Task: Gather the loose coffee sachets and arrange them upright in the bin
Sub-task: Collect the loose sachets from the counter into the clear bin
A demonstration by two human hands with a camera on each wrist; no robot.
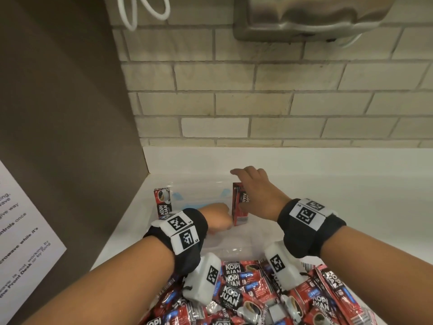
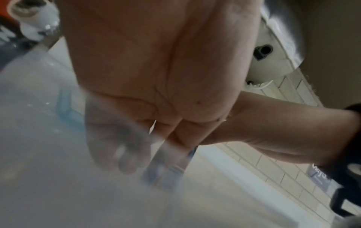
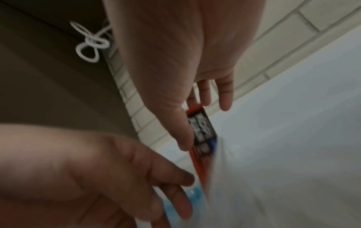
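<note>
A clear plastic bin (image 1: 196, 184) stands on the white counter near the left wall. One red and black coffee sachet (image 1: 162, 202) stands upright at the bin's left end. A stack of sachets (image 1: 239, 205) (image 3: 203, 132) stands on edge at its right end. My right hand (image 1: 246, 179) (image 3: 205, 115) lies over that stack with straight fingers, the thumb against its side. My left hand (image 1: 221, 222) (image 3: 175, 185) reaches down into the bin, its fingers touching the stack's lower part. In the left wrist view the left hand (image 2: 136, 146) is blurred behind the bin's wall. A pile of loose sachets (image 1: 257, 299) lies in front.
A brown panel (image 1: 70, 113) with a printed notice (image 1: 21, 231) closes off the left side. The brick wall (image 1: 257, 102) rises behind the counter, with a steel dispenser (image 1: 304, 15) high on it. White counter (image 1: 351, 184) stretches to the right of the bin.
</note>
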